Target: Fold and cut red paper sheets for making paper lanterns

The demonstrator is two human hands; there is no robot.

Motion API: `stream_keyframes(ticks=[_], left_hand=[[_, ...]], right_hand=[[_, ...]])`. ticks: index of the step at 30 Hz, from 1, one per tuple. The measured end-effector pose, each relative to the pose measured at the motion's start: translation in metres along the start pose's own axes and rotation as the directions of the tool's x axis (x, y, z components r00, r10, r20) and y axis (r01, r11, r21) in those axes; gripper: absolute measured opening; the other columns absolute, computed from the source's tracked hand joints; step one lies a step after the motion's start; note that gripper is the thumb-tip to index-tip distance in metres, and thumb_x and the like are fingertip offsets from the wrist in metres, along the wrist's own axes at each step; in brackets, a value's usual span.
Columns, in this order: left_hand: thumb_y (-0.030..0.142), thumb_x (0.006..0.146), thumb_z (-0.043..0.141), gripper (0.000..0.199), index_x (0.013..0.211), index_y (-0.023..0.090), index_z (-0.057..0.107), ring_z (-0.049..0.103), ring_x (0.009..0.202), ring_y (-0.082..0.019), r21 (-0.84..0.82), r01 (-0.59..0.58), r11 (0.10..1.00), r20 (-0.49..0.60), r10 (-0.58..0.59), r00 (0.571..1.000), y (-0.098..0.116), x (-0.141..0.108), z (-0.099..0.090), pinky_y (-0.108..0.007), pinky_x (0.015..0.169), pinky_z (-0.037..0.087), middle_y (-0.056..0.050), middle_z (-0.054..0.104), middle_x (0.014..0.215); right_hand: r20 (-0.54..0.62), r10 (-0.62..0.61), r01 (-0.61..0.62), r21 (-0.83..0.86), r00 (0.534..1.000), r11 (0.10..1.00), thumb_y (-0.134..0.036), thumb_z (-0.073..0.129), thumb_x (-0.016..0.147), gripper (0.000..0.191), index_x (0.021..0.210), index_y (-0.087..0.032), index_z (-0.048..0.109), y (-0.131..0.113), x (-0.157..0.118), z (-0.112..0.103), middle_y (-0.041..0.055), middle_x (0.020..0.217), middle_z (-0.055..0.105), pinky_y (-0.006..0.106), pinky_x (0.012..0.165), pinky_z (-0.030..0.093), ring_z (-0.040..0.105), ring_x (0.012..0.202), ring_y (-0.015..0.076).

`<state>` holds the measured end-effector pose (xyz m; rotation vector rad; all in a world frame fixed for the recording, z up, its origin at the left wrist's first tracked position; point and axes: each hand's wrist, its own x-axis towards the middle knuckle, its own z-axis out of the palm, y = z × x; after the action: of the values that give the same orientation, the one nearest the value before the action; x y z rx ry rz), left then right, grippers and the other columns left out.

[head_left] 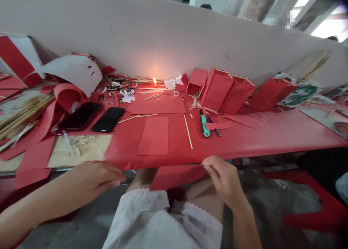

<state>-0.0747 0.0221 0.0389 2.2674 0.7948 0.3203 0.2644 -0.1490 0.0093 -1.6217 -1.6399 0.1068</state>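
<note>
My right hand pinches the corner of a red paper sheet, which hangs over my lap just below the table's front edge. To the left, my left hand hovers by that edge with its fingers drawn together; a faint pale line shows at the fingertips, too thin to name. On the red table covering lie a flat red paper rectangle and a thin wooden stick. Beside them rest a teal-handled utility knife and a narrow red paper strip.
A lit candle burns near the wall. Red paper boxes with stick frames stand at the back right. Two phones lie at left, one a black phone, near a bundle of sticks. Another person's hand appears at far right.
</note>
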Motion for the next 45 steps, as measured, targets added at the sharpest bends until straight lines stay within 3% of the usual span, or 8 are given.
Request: stream_keyframes(ticks=[3, 6, 11, 21, 27, 30, 35, 45], left_hand=[[0.039, 0.084, 0.07, 0.023, 0.105, 0.042, 0.08, 0.074, 0.104, -0.026, -0.027, 0.037, 0.999, 0.041, -0.036, 0.999, 0.006, 0.006, 0.004, -0.028, 0.09, 0.057, 0.003, 0.08, 0.112], [0.043, 0.069, 0.085, 0.059, 0.126, 0.039, 0.072, 0.065, 0.124, -0.033, -0.235, 0.1, 0.967, -0.206, -0.151, 0.967, 0.02, 0.025, 0.03, -0.039, 0.103, 0.054, -0.002, 0.072, 0.131], [0.048, 0.066, 0.085, 0.043, 0.103, 0.027, 0.079, 0.075, 0.087, -0.026, -0.858, 0.139, 0.494, -0.062, -0.369, 0.927, 0.044, 0.06, 0.065, -0.035, 0.077, 0.062, -0.007, 0.081, 0.099], [0.033, 0.069, 0.084, 0.043, 0.108, 0.019, 0.071, 0.077, 0.078, -0.026, -0.949, 0.315, 0.02, 0.242, -0.593, 0.768, 0.053, 0.075, 0.095, -0.033, 0.065, 0.061, -0.006, 0.08, 0.085], [0.035, 0.072, 0.081, 0.033, 0.099, 0.021, 0.068, 0.076, 0.074, -0.023, -0.962, 0.272, 0.025, 0.191, -0.65, 0.735, 0.054, 0.072, 0.104, -0.03, 0.06, 0.059, -0.004, 0.079, 0.086], [0.044, 0.066, 0.082, 0.043, 0.1, 0.021, 0.069, 0.075, 0.099, -0.029, -0.975, 0.201, 0.092, 0.098, -0.637, 0.765, 0.063, 0.064, 0.115, -0.035, 0.077, 0.062, -0.006, 0.079, 0.1], [0.051, 0.067, 0.081, 0.055, 0.116, 0.029, 0.068, 0.059, 0.131, -0.029, -0.921, 0.124, 0.37, -0.086, -0.503, 0.86, 0.076, 0.045, 0.127, -0.033, 0.099, 0.056, -0.006, 0.069, 0.133], [0.036, 0.071, 0.086, 0.028, 0.073, 0.02, 0.063, 0.051, 0.06, -0.009, -0.86, -0.014, 0.509, -0.085, -0.115, 0.99, 0.079, 0.049, 0.11, -0.017, 0.053, 0.044, 0.003, 0.059, 0.067]], right_hand=[[-0.428, 0.278, -0.15, 0.308, 0.86, 0.939, -0.028, 0.063, 0.095, 0.009, 0.088, -0.024, 0.067, 0.005, 0.0, 0.005, 0.0001, 0.081, 0.067, 0.028, 0.069, 0.045, 0.061, 0.074, 0.0159], [-0.422, 0.527, -0.207, 0.601, 0.738, 0.772, -0.037, 0.07, 0.09, 0.017, 0.085, -0.022, 0.065, -0.001, 0.01, 0.031, -0.0031, 0.074, 0.058, 0.025, 0.064, 0.041, 0.053, 0.067, 0.0128], [-0.201, 0.613, -0.262, 0.772, 0.764, 0.579, -0.045, 0.069, 0.089, 0.027, 0.085, -0.02, 0.06, -0.011, 0.022, 0.06, -0.0033, 0.074, 0.053, 0.024, 0.063, 0.04, 0.049, 0.068, 0.0119], [0.013, 0.521, -0.387, 0.686, 0.854, 0.616, -0.042, 0.067, 0.088, 0.024, 0.084, -0.021, 0.056, -0.011, 0.02, 0.063, -0.0018, 0.074, 0.062, 0.025, 0.064, 0.045, 0.057, 0.067, 0.0129], [-0.353, 0.355, -0.244, 0.322, 0.866, 0.915, -0.031, 0.065, 0.092, 0.032, 0.122, -0.022, 0.058, -0.02, 0.014, 0.064, 0.0108, 0.12, 0.069, 0.041, 0.098, 0.052, 0.066, 0.112, 0.0227], [-0.19, 0.132, -0.094, 0.197, 0.973, 0.976, -0.029, 0.062, 0.095, 0.033, 0.127, -0.023, 0.059, -0.045, 0.008, 0.063, 0.0105, 0.127, 0.066, 0.04, 0.105, 0.05, 0.062, 0.121, 0.0225], [0.016, 0.14, -0.139, 0.269, 0.99, 0.953, -0.043, 0.072, 0.087, 0.053, 0.134, -0.023, 0.055, -0.075, 0.004, 0.05, 0.0122, 0.136, 0.061, 0.042, 0.103, 0.053, 0.061, 0.124, 0.0264], [0.183, 0.205, -0.274, 0.66, 0.962, 0.7, -0.035, 0.086, 0.075, 0.044, 0.115, -0.027, 0.067, -0.067, 0.003, 0.032, 0.0049, 0.123, 0.069, 0.032, 0.088, 0.057, 0.069, 0.107, 0.022]])
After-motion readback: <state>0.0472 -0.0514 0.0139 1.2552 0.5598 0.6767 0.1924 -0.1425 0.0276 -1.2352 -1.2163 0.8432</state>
